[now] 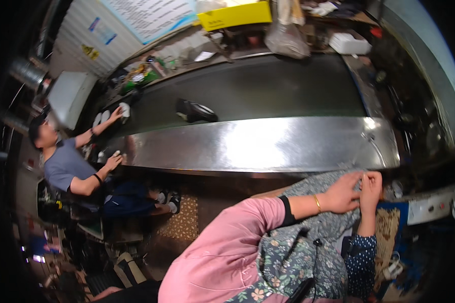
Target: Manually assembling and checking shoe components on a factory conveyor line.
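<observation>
My left hand [343, 192], with a gold bracelet at the wrist, reaches across to meet my right hand [371, 188] above my floral apron [298, 257]. Their fingertips come together in a pinch. Anything between them is too small to make out. Both hands are just off the near right edge of a shiny metal ledge [197, 146]. Beyond that ledge lies a dark conveyor belt [288, 83], and on it a black shoe [194, 110] rests left of the middle.
At the left a seated person [73, 161] holds a white piece [124, 112] over the belt's end. A clear plastic bag [287, 40], a yellow box [235, 16] and a white foam container [350, 43] line the far side. A white control box [432, 206] stands at right.
</observation>
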`<state>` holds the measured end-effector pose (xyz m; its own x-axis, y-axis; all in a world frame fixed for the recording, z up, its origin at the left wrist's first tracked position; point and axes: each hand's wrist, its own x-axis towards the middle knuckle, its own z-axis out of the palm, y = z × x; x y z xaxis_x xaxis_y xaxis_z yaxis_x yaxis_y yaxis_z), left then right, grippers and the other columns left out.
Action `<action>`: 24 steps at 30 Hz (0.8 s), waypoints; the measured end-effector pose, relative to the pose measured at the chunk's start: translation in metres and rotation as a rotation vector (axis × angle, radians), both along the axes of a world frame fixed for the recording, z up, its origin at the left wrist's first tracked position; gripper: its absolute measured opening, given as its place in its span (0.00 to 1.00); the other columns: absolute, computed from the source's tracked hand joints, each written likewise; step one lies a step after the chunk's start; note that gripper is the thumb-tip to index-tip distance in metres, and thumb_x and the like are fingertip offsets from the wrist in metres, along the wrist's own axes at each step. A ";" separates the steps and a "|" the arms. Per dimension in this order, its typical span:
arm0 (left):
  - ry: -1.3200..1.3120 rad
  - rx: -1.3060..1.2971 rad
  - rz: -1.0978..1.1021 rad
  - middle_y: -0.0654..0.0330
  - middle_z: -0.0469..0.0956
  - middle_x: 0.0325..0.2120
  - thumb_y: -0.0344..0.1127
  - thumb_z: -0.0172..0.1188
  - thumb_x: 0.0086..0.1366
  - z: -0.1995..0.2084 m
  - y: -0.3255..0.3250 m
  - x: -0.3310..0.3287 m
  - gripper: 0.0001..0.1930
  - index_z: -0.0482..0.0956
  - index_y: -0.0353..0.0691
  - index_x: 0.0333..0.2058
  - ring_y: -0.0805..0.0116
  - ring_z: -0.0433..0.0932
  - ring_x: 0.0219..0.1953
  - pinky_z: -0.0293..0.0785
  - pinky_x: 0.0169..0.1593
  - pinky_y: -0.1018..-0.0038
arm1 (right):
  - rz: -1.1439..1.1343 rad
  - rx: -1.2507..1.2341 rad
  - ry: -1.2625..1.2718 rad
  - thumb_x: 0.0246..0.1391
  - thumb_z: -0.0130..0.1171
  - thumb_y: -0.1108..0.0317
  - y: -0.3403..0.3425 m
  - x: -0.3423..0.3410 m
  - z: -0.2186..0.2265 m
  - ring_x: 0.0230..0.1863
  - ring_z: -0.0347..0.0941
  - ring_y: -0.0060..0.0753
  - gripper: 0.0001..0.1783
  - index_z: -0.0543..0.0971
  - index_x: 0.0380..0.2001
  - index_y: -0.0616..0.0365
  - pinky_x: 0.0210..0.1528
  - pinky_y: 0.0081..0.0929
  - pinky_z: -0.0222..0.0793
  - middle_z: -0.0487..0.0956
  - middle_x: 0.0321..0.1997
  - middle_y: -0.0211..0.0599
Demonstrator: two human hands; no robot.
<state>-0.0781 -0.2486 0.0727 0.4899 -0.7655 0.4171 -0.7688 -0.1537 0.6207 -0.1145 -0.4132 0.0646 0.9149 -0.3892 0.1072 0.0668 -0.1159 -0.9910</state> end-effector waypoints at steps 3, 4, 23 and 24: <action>-0.028 0.149 -0.079 0.33 0.57 0.66 0.48 0.65 0.58 0.018 0.017 -0.005 0.30 0.74 0.44 0.58 0.33 0.56 0.68 0.52 0.70 0.49 | -0.019 -0.020 -0.074 0.62 0.58 0.77 0.004 0.006 -0.008 0.36 0.68 0.15 0.09 0.72 0.44 0.60 0.39 0.15 0.67 0.73 0.36 0.26; -0.035 0.160 -0.043 0.33 0.57 0.66 0.48 0.65 0.58 0.019 0.032 -0.002 0.30 0.74 0.44 0.58 0.33 0.56 0.68 0.52 0.70 0.49 | -0.008 -0.041 -0.040 0.61 0.59 0.77 0.005 0.005 -0.005 0.37 0.69 0.15 0.10 0.72 0.44 0.60 0.40 0.15 0.68 0.74 0.37 0.27; 0.329 0.794 1.517 0.35 0.43 0.71 0.60 0.41 0.70 -0.063 0.281 0.077 0.43 0.50 0.29 0.70 0.40 0.37 0.75 0.32 0.73 0.46 | 0.613 -0.611 0.425 0.48 0.67 0.67 0.015 0.087 0.025 0.31 0.78 0.41 0.17 0.81 0.40 0.66 0.37 0.33 0.72 0.81 0.30 0.48; 0.313 0.796 1.510 0.35 0.43 0.71 0.60 0.41 0.70 -0.061 0.282 0.078 0.43 0.50 0.29 0.70 0.40 0.37 0.75 0.32 0.73 0.46 | 0.613 -0.610 0.423 0.48 0.67 0.67 0.015 0.087 0.026 0.31 0.78 0.41 0.17 0.81 0.40 0.66 0.37 0.33 0.72 0.81 0.30 0.48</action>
